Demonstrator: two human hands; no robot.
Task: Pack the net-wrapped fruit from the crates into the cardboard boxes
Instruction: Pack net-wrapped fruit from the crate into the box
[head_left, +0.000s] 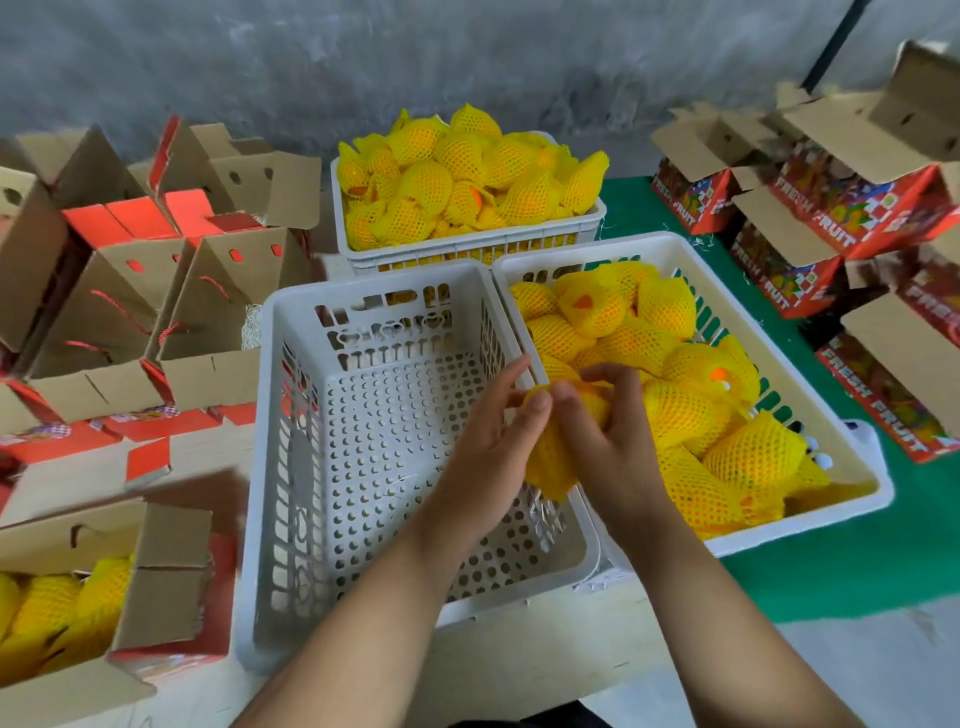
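Observation:
Both hands hold one fruit in yellow foam net (551, 457) above the shared rims of two white crates. My left hand (493, 447) grips its left side, and my right hand (605, 431) curls round its top and right side. The right crate (841, 452) is piled with net-wrapped fruit (675, 374). The crate in the middle (291, 467) has nothing in it. A third crate (467, 244) behind them is heaped with wrapped fruit (457, 176). At the lower left, an open cardboard box (166, 582) holds several wrapped fruit (62, 608).
Open brown boxes with red outsides and rope handles (130, 312) crowd the left. More red "FRESH FRUIT" boxes (810, 223) with raised flaps stand on a green mat (831, 561) at the right. A grey wall runs along the back.

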